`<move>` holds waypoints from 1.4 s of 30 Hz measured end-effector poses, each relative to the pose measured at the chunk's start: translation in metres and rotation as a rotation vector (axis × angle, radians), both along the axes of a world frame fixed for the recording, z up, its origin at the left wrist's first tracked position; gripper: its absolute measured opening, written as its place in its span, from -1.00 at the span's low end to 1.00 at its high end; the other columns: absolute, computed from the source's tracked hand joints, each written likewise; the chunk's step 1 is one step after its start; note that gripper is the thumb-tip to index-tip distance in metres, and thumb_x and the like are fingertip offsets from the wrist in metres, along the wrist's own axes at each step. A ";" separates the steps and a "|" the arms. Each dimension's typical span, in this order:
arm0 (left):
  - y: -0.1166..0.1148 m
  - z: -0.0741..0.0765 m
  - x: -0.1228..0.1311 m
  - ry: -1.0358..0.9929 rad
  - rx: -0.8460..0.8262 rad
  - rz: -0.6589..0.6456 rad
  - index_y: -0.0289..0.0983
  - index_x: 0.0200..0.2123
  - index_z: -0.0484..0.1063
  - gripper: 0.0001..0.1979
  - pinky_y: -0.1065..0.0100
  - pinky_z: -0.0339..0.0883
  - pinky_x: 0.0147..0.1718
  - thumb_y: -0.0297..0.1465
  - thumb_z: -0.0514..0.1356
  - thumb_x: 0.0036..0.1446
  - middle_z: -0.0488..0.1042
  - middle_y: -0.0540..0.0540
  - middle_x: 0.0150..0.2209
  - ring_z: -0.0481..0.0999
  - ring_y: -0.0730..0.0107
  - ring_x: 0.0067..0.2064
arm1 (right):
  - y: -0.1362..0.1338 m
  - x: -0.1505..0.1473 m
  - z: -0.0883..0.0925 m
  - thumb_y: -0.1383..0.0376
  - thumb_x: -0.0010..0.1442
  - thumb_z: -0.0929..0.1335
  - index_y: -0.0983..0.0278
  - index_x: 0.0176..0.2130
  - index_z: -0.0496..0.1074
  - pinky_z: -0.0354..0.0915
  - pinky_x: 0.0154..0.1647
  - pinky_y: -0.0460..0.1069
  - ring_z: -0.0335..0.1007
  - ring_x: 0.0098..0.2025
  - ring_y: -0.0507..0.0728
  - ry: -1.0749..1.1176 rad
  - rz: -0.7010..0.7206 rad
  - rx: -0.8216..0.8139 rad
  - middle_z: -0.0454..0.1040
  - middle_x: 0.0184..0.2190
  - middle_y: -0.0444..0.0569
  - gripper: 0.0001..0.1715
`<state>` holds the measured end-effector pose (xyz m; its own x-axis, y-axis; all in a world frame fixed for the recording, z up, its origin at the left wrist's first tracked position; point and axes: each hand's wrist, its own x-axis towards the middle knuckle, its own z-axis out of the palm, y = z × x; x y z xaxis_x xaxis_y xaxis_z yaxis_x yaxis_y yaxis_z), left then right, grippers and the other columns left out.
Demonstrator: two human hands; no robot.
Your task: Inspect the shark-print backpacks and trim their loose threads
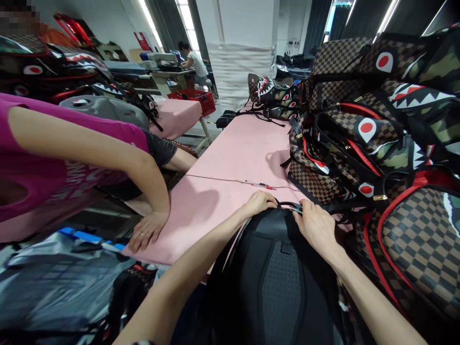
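Observation:
A black backpack [280, 282] lies back-panel up in front of me on the pink table [230, 158]. Its top carry handle [290, 206] sits at the far end. My left hand [259, 202] is closed on the left end of that handle. My right hand [315, 225] is closed on the right end, fingers pinching the strap. Both forearms reach in from the bottom of the view.
A pile of checkered shark-mouth backpacks [373, 129] fills the right side. A co-worker in a magenta shirt leans a hand [147, 230] on the table's left edge. A red pen [260, 184] and a thin thread lie mid-table. Another person [196, 62] sits far back.

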<state>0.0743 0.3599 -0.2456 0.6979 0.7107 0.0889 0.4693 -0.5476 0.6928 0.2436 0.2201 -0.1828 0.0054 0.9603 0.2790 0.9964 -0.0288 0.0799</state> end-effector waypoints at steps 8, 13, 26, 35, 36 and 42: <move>-0.011 0.001 0.000 0.003 0.016 0.104 -0.34 -0.48 0.43 -0.83 0.41 0.24 -0.29 -0.51 0.05 0.04 0.45 -0.08 -0.41 0.40 0.38 -0.37 | 0.037 -0.005 -0.002 0.17 0.20 0.25 0.18 -0.20 0.48 0.10 -0.28 -0.04 0.38 -0.20 0.13 0.143 0.103 -0.162 0.52 -0.26 -0.03 -0.73; -0.019 0.003 -0.002 -0.008 -0.024 0.161 -0.35 -0.46 0.39 -0.83 0.39 0.25 -0.31 -0.51 0.01 0.05 0.44 -0.11 -0.39 0.40 0.37 -0.36 | 0.054 -0.014 -0.006 0.12 0.23 0.21 0.16 -0.26 0.53 0.06 -0.26 -0.02 0.40 -0.24 0.12 0.181 0.101 -0.265 0.53 -0.26 -0.03 -0.65; -0.020 0.003 0.001 -0.017 -0.039 0.193 -0.35 -0.51 0.36 -0.83 0.39 0.23 -0.37 -0.55 0.01 0.03 0.39 -0.07 -0.48 0.35 0.42 -0.42 | 0.056 -0.020 -0.015 0.19 0.24 0.22 0.22 -0.26 0.53 -0.09 -0.19 0.02 0.38 -0.23 0.10 0.242 0.137 -0.283 0.54 -0.28 0.01 -0.68; -0.020 0.001 0.001 0.005 -0.003 0.203 -0.36 -0.47 0.39 -0.83 0.38 0.24 -0.35 -0.53 0.02 0.04 0.41 -0.09 -0.46 0.36 0.39 -0.42 | 0.058 -0.022 -0.018 0.17 0.26 0.18 0.21 -0.29 0.53 -0.10 -0.19 0.04 0.38 -0.27 0.11 0.226 0.129 -0.289 0.53 -0.29 0.01 -0.62; -0.020 0.000 0.002 0.009 0.001 0.202 -0.36 -0.47 0.39 -0.83 0.38 0.24 -0.35 -0.53 0.02 0.04 0.42 -0.10 -0.46 0.37 0.39 -0.42 | 0.059 -0.022 -0.018 0.18 0.26 0.18 0.22 -0.29 0.53 -0.10 -0.20 0.04 0.39 -0.28 0.11 0.223 0.125 -0.290 0.54 -0.30 0.01 -0.62; -0.020 0.004 0.004 0.026 0.039 0.214 -0.36 -0.48 0.38 -0.80 0.38 0.26 -0.35 -0.55 -0.01 0.07 0.41 -0.09 -0.48 0.37 0.40 -0.43 | 0.061 -0.024 -0.019 0.22 0.22 0.23 0.22 -0.31 0.52 -0.09 -0.18 0.05 0.39 -0.27 0.12 0.226 0.114 -0.291 0.54 -0.31 -0.01 -0.70</move>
<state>0.0781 0.3398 -0.2412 0.5340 0.8392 0.1033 0.5951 -0.4598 0.6591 0.2196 0.2809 -0.2022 -0.0762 0.9971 -0.0009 0.9853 0.0752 -0.1534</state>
